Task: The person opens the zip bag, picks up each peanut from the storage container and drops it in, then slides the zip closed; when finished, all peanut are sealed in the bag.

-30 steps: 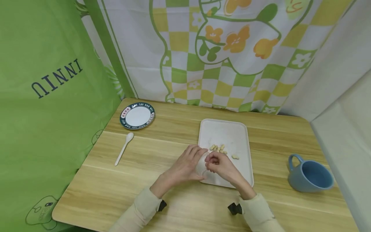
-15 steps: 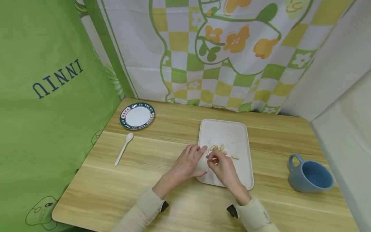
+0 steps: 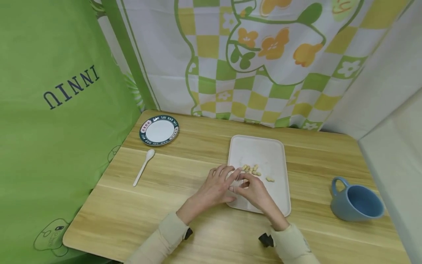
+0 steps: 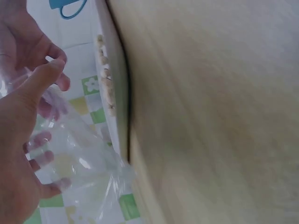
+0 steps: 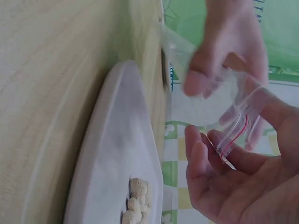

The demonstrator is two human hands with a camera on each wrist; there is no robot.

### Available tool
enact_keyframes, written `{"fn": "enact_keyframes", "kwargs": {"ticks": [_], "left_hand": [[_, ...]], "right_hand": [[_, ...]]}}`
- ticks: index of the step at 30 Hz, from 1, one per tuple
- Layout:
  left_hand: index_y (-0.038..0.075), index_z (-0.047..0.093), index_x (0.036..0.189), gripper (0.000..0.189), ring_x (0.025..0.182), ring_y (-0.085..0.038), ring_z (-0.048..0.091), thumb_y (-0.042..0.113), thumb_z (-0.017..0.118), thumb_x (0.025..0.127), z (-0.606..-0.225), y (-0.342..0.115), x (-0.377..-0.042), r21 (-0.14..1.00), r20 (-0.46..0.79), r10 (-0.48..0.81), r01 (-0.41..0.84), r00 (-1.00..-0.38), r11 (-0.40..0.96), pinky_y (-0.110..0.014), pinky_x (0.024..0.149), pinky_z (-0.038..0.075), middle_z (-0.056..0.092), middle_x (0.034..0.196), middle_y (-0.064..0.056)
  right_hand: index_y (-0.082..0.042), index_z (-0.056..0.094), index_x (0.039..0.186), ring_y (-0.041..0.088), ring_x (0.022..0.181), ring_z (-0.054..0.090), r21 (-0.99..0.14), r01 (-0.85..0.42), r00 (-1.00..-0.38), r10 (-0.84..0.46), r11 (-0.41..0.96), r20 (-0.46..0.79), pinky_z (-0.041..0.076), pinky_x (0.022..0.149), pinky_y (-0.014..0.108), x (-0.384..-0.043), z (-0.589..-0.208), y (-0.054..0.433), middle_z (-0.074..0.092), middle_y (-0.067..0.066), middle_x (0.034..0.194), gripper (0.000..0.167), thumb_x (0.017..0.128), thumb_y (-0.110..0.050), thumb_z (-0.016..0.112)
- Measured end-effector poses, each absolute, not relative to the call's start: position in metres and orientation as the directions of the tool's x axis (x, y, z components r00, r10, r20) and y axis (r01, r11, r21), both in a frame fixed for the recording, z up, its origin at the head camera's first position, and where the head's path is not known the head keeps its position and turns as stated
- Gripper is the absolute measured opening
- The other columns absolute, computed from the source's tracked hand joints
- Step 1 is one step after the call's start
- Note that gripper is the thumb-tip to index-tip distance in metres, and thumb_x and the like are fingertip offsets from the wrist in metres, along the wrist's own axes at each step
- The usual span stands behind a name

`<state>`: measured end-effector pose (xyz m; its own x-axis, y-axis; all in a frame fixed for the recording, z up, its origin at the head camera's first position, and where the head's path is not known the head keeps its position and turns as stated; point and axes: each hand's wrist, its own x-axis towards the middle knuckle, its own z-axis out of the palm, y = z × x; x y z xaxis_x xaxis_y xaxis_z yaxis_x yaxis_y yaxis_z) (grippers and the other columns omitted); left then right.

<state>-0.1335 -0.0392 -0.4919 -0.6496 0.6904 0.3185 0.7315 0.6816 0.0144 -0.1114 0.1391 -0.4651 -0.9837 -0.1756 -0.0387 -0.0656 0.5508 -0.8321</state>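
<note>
A clear plastic zip bag (image 5: 238,107) with a red line along its seal is between both hands, over the tray's near left part. My left hand (image 3: 211,189) holds the bag's side, its thumb on one face and its fingers spread behind the film. My right hand (image 3: 256,191) pinches the bag near the red seal with bent fingers. In the left wrist view the bag's loose film (image 4: 88,158) hangs past the left fingers. Several unshelled peanuts (image 3: 252,170) lie on the white tray (image 3: 258,148) just beyond the hands, one apart to the right.
A blue mug (image 3: 356,203) stands at the table's right. At the back left sits a plate (image 3: 159,131) with a dark green patterned rim, and a white spoon (image 3: 143,168) lies in front of it. Curtains border the wooden table (image 3: 184,157) behind and to the left.
The hands stay together at the bag. My right fingers have shifted along its edge and my left fingers have spread over it. The head view has turned slightly.
</note>
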Motion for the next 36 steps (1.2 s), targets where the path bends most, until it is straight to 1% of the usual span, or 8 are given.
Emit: {"fn": "enact_keyframes", "kwargs": {"ticks": [5,9,13,17,20,25,30,36], "left_hand": [[0.01,0.033,0.144,0.098,0.129,-0.028,0.038,0.056,0.078,0.071,-0.495,-0.044,-0.138,-0.013,0.372,0.72,0.772,-0.586,0.635,-0.045,0.109,0.033,0.045,0.134,-0.01],[0.004,0.038,0.14,0.094,0.124,-0.028,0.043,0.054,0.079,0.071,-0.496,-0.044,-0.14,-0.004,0.442,0.711,0.792,-0.547,0.611,-0.042,0.109,0.033,0.049,0.129,-0.012],[0.002,0.042,0.138,0.089,0.119,-0.026,0.047,0.051,0.078,0.073,-0.495,-0.043,-0.14,0.079,0.442,0.69,0.791,-0.574,0.607,-0.039,0.107,0.037,0.052,0.124,-0.011],[0.004,0.044,0.136,0.083,0.112,-0.023,0.051,0.048,0.079,0.074,-0.495,-0.043,-0.14,0.172,0.422,0.668,0.778,-0.612,0.604,-0.034,0.096,0.046,0.055,0.12,-0.008],[0.005,0.045,0.136,0.082,0.109,-0.022,0.052,0.048,0.079,0.074,-0.494,-0.043,-0.141,0.196,0.418,0.661,0.772,-0.624,0.605,-0.033,0.091,0.048,0.056,0.118,-0.007],[0.005,0.043,0.137,0.084,0.109,-0.022,0.05,0.05,0.077,0.075,-0.493,-0.044,-0.143,0.194,0.415,0.659,0.769,-0.626,0.608,-0.034,0.094,0.045,0.055,0.117,-0.007],[0.005,0.042,0.138,0.083,0.11,-0.023,0.05,0.046,0.078,0.075,-0.49,-0.049,-0.146,0.21,0.414,0.644,0.756,-0.643,0.62,-0.034,0.096,0.044,0.056,0.117,-0.008],[0.004,0.042,0.138,0.082,0.114,-0.026,0.048,0.041,0.079,0.075,-0.489,-0.06,-0.151,0.249,0.421,0.618,0.74,-0.664,0.625,-0.036,0.101,0.041,0.054,0.119,-0.009]], "right_hand": [[0.002,0.055,0.125,0.026,0.094,0.063,-0.86,-0.032,-0.971,-0.219,0.509,-0.094,0.052,0.066,0.029,-0.113,-0.461,0.14,0.059,0.017,0.121,0.054,0.081,-0.019,0.077],[0.002,0.051,0.13,0.029,0.101,0.06,-0.849,-0.015,-0.969,-0.216,0.528,-0.117,0.053,0.069,0.032,-0.111,-0.457,0.137,0.057,0.016,0.125,0.06,0.081,-0.021,0.077],[0.001,0.056,0.125,0.028,0.099,0.061,-0.823,-0.056,-0.97,-0.227,0.565,-0.089,0.053,0.072,0.034,-0.109,-0.455,0.135,0.059,0.014,0.123,0.051,0.084,-0.023,0.075],[0.0,0.061,0.119,0.027,0.097,0.063,-0.807,-0.095,-0.971,-0.231,0.583,-0.052,0.054,0.076,0.039,-0.107,-0.454,0.135,0.062,0.012,0.118,0.036,0.089,-0.02,0.068],[0.0,0.061,0.12,0.027,0.096,0.063,-0.81,-0.1,-0.974,-0.224,0.578,-0.04,0.055,0.075,0.038,-0.106,-0.454,0.134,0.062,0.012,0.118,0.035,0.09,-0.017,0.066],[-0.001,0.058,0.124,0.026,0.094,0.065,-0.827,-0.111,-0.972,-0.233,0.551,-0.025,0.055,0.071,0.033,-0.106,-0.455,0.133,0.06,0.015,0.123,0.04,0.088,-0.015,0.068],[-0.008,0.061,0.125,0.031,0.099,0.065,-0.812,-0.151,-0.972,-0.234,0.564,0.018,0.056,0.077,0.04,-0.105,-0.447,0.144,0.059,0.013,0.127,0.034,0.096,-0.025,0.06],[-0.001,0.067,0.113,0.03,0.09,0.066,-0.717,-0.253,-0.967,-0.197,0.65,0.163,0.056,0.075,0.044,-0.118,-0.442,0.189,0.068,0.015,0.107,0.024,0.095,-0.017,0.061]]}}
